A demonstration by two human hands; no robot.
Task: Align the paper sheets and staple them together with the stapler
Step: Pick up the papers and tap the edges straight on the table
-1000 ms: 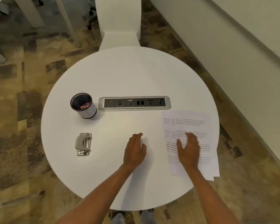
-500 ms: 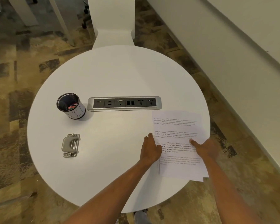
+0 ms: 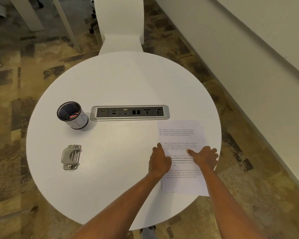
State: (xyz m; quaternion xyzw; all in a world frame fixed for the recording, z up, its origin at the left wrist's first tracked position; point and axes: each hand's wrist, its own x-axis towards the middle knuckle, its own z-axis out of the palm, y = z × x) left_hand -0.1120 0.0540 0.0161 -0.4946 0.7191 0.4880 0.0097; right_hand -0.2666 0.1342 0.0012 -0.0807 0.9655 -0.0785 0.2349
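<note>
Printed paper sheets (image 3: 181,133) lie in a loose stack at the right side of the round white table (image 3: 121,80), with lower sheets peeking out along the left edge. My left hand (image 3: 159,160) rests flat on the stack's left edge, fingers pointing away from me. My right hand (image 3: 204,156) presses flat on the stack's right part near the table rim. Neither hand grips anything. A grey stapler (image 3: 71,156) lies alone at the left of the table, far from both hands.
A mesh pen cup (image 3: 71,115) stands at the back left. A silver socket panel (image 3: 129,112) is set into the table's middle. A white chair (image 3: 120,25) stands beyond the table. A wall runs along the right, past the table rim.
My left hand has moved right from the bare table onto the stack's left edge. My right hand has slid to the stack's right side. The sheets look more squared up.
</note>
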